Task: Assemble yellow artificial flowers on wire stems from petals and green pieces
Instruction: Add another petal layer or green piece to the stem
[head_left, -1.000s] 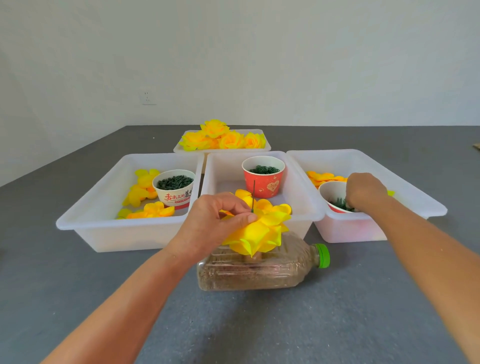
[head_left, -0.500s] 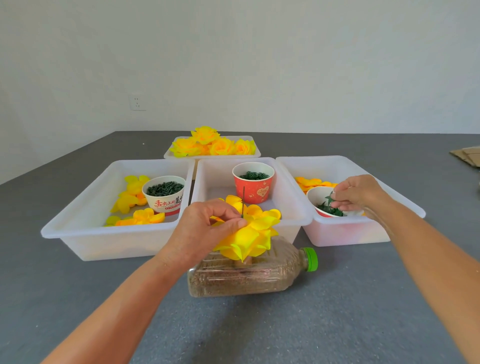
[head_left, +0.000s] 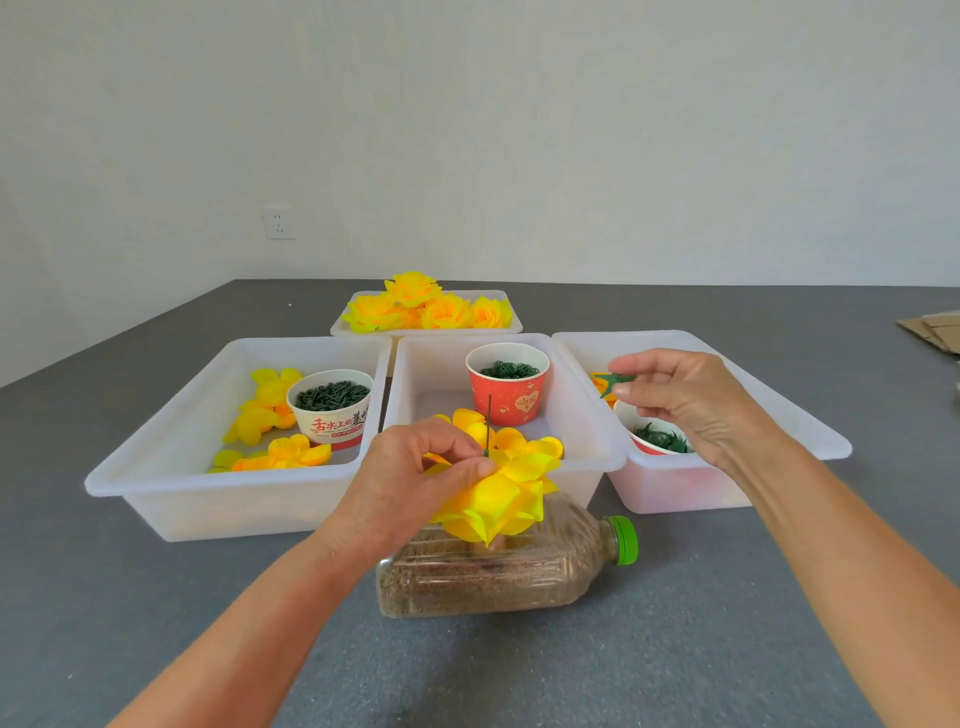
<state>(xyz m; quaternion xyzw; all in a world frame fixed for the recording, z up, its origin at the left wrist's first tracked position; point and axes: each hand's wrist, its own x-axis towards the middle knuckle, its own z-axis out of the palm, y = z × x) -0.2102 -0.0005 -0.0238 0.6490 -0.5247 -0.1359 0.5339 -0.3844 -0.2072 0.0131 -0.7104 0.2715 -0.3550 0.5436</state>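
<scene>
Yellow flower (head_left: 501, 488) in left hand (head_left: 415, 480), green piece (head_left: 613, 382) in right hand (head_left: 685, 400).

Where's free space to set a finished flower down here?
Bare grey table right of the bottle, and more in front of the left bin. The middle bin has open floor left of its red cup. Crowded: the far tray full of flowers, the left bin's petals and cup, and the stretch around the left hand holding the flower.
</scene>
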